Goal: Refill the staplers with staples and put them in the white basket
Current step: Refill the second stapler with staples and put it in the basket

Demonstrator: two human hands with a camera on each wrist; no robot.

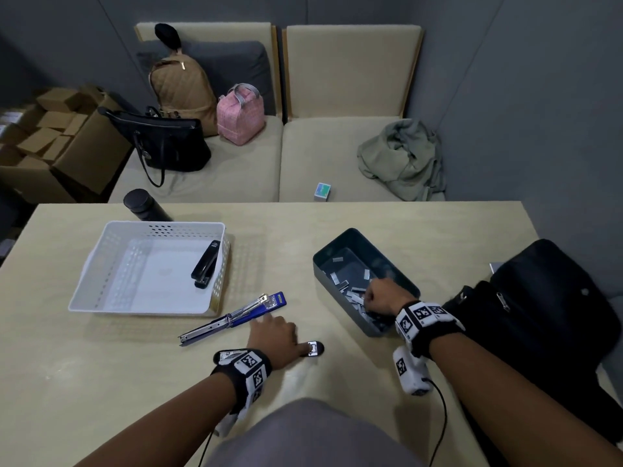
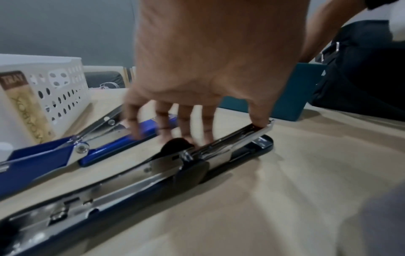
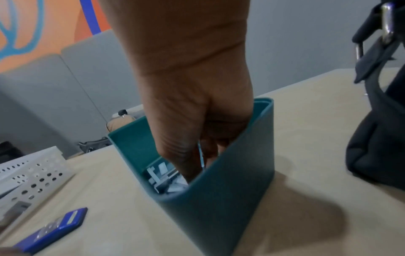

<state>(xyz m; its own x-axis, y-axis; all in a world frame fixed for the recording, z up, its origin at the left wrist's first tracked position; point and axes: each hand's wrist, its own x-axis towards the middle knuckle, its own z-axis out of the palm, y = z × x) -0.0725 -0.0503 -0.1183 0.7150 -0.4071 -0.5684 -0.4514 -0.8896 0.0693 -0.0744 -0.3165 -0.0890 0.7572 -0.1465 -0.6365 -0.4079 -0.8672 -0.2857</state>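
Note:
A white basket stands on the left of the table with a black stapler lying inside it. Just in front of it, a blue stapler lies swung open. My left hand rests over a dark stapler, also swung open. The thumb presses the tip of its metal magazine and the fingers reach down straight behind it. My right hand is down inside a teal box of loose staple strips. Its fingers are curled and pinch what looks like a strip of staples.
A black bag sits on the table's right side, close to the teal box. A black bottle stands behind the basket at the far edge. Beyond the table is a sofa with bags, a jacket and a small box.

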